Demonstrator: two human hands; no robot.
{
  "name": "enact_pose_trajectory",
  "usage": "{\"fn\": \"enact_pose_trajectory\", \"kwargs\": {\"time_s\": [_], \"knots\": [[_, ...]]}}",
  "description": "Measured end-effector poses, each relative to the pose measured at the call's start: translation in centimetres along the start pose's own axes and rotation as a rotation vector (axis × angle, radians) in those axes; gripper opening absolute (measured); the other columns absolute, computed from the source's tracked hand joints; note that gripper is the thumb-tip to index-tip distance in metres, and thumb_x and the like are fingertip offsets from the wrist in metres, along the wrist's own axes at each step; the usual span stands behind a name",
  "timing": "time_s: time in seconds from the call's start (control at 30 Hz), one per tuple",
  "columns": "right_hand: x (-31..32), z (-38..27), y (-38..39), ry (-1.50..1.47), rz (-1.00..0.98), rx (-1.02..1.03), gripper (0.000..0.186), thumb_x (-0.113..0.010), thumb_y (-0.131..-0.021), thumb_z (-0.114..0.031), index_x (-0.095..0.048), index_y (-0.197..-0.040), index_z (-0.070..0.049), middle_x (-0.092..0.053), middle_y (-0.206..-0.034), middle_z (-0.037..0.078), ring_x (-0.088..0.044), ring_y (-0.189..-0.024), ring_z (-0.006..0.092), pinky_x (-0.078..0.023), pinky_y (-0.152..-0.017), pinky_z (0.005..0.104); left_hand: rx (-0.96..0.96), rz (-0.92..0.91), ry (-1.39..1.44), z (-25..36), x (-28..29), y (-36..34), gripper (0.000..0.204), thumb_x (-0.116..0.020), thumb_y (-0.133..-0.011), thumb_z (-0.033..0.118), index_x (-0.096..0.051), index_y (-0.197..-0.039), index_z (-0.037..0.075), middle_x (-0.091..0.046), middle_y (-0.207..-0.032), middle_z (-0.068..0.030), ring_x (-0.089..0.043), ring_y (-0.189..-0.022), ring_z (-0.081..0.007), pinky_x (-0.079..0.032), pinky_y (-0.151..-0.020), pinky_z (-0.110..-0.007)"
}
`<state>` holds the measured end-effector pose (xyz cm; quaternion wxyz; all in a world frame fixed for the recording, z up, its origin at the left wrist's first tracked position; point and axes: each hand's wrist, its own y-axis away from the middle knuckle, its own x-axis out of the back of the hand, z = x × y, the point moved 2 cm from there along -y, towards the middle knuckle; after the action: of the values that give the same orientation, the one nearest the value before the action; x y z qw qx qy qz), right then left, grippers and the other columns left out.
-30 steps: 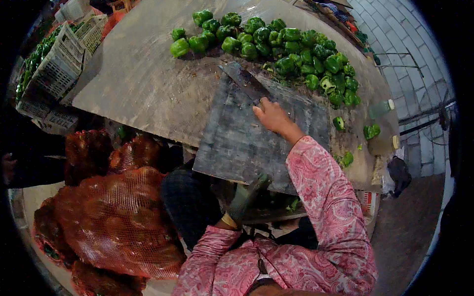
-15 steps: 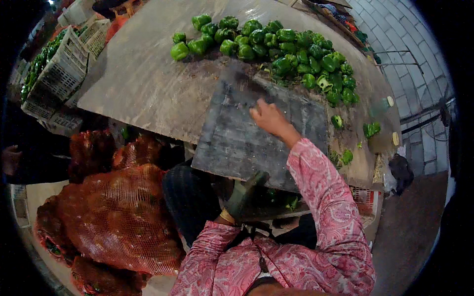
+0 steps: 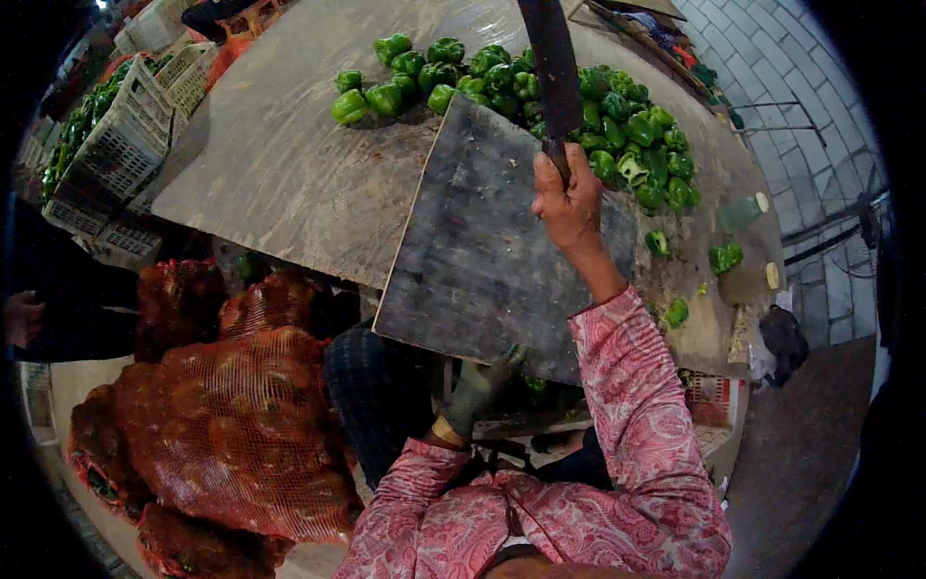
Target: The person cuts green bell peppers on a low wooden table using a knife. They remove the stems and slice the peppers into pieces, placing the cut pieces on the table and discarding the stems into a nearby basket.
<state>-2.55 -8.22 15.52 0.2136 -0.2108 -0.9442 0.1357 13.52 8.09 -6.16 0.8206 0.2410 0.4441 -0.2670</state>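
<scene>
My right hand (image 3: 571,201) is closed around the handle of a large dark-bladed knife (image 3: 555,72), held up over the board with its blade pointing away from me. Beneath it is a dark, worn cutting board (image 3: 473,241), set aslant at the table's near side. My left hand (image 3: 479,384), in a greyish-green glove, grips the board's near edge; the thumb shows on it and the other fingers are partly hidden. Beyond the board lies a heap of green bell peppers (image 3: 632,125), partly covered by the blade. A cut pepper piece (image 3: 657,242) rests right of the board.
A wide table (image 3: 289,164) carries the peppers and two lidded jars (image 3: 748,281) at its right edge. Red mesh sacks (image 3: 231,434) stand at my left. Farther left are pale plastic crates (image 3: 121,145) with green produce and another person's hand (image 3: 21,318).
My right hand has risen off the board, and the knife, blurred before, now shows clearly above it. The board's far edge now reaches over the nearest peppers. My left hand stays at the near edge.
</scene>
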Motion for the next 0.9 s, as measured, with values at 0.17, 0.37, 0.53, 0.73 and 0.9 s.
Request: {"fn": "enact_pose_trajectory", "kwargs": {"time_s": [0.17, 0.37, 0.53, 0.73, 0.9], "knots": [[-1.8, 9.1, 1.5, 0.569, -0.217, 0.043, 0.04, -0.058, -0.089, -0.039, -0.053, -0.097, 0.0, -0.064, -0.08, 0.025, -0.062, -0.073, 0.0456, -0.049, -0.063, 0.0479, 0.178, 0.077, -0.084, 3.1, -3.3, 0.4, 0.043, -0.052, -0.094, 0.011, -0.046, -0.136, 0.005, -0.052, -0.136, -0.0091, -0.047, -0.128, -0.0254, -0.042, -0.103, -0.038], [-1.9, 5.1, 1.4, 0.375, -0.227, -0.018, 0.034, -0.059, -0.09, -0.034, -0.053, -0.097, -0.001, -0.061, -0.073, 0.023, -0.062, -0.07, 0.0435, -0.048, -0.062, 0.0476, -0.163, -0.098, -0.662, 0.6, 1.4, 0.4, 0.047, -0.051, -0.097, 0.017, -0.036, -0.14, 0.003, -0.039, -0.144, -0.0148, -0.045, -0.129, -0.0288, -0.039, -0.107, -0.042], [-2.9, 10.3, 0.6, 0.593, -0.157, 0.073, 0.033, -0.059, -0.089, -0.034, -0.052, -0.096, -0.002, -0.061, -0.076, 0.027, -0.062, -0.074, 0.0463, -0.046, -0.062, 0.0524, -0.274, -0.142, -1.213, 0.4, 2.3, 0.2, 0.044, -0.049, -0.099, 0.015, -0.036, -0.139, 0.002, -0.042, -0.143, -0.0151, -0.047, -0.128, -0.0284, -0.039, -0.109, -0.042], [-1.9, 7.1, 1.3, 0.48, -0.245, 0.003, 0.035, -0.059, -0.09, -0.033, -0.053, -0.095, 0.001, -0.062, -0.076, 0.025, -0.062, -0.075, 0.0448, -0.047, -0.062, 0.0493, -0.123, 0.0, -0.617, 1.8, -0.4, 0.8, 0.043, -0.054, -0.093, 0.016, -0.048, -0.134, 0.006, -0.05, -0.135, -0.0155, -0.052, -0.122, -0.0296, -0.04, -0.104, -0.041], [-2.7, 3.1, -0.9, 0.258, -0.08, 0.099, 0.036, -0.059, -0.09, -0.033, -0.053, -0.095, 0.002, -0.061, -0.07, 0.023, -0.062, -0.064, 0.0417, -0.048, -0.057, 0.0437, -0.2, -0.066, -0.816, 1.0, 1.3, 0.9, 0.046, -0.054, -0.092, 0.018, -0.048, -0.136, 0.005, -0.053, -0.133, -0.0156, -0.052, -0.122, -0.0289, -0.041, -0.103, -0.04]]}}
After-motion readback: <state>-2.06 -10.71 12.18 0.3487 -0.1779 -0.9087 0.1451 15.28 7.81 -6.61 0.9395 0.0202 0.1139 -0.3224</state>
